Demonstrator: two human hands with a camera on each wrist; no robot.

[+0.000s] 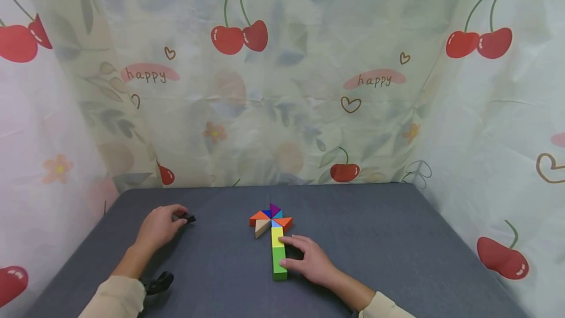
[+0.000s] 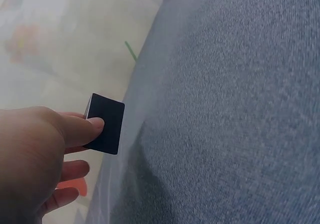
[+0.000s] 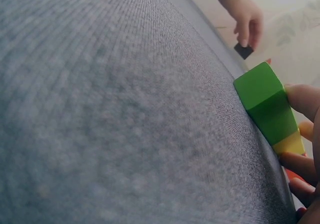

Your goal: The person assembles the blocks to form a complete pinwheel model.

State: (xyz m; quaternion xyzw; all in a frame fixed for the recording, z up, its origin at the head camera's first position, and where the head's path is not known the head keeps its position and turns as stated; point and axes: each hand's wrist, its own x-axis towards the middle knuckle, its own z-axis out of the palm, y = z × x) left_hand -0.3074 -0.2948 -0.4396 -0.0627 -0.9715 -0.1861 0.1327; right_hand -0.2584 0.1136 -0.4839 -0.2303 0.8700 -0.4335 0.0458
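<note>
My left hand (image 1: 156,229) pinches a small black block (image 2: 107,124) between thumb and fingers, low over the left part of the table. At the middle of the table, my right hand (image 1: 314,261) touches the right side of a row of two blocks. Its thumb is at the green block (image 1: 279,261), and its fingers reach the yellow block (image 1: 277,237). The green block lies end to end with the yellow one, at the near end. Beyond them, several triangular blocks fan out like a pinwheel, among them a purple triangle (image 1: 274,209) and a tan triangle (image 1: 261,227).
A dark grey cloth covers the table (image 1: 375,239). Behind and at both sides hangs a curtain (image 1: 282,126) printed with cherries, leaves and hearts. A black wrist mount (image 1: 160,283) sticks out beside the left sleeve.
</note>
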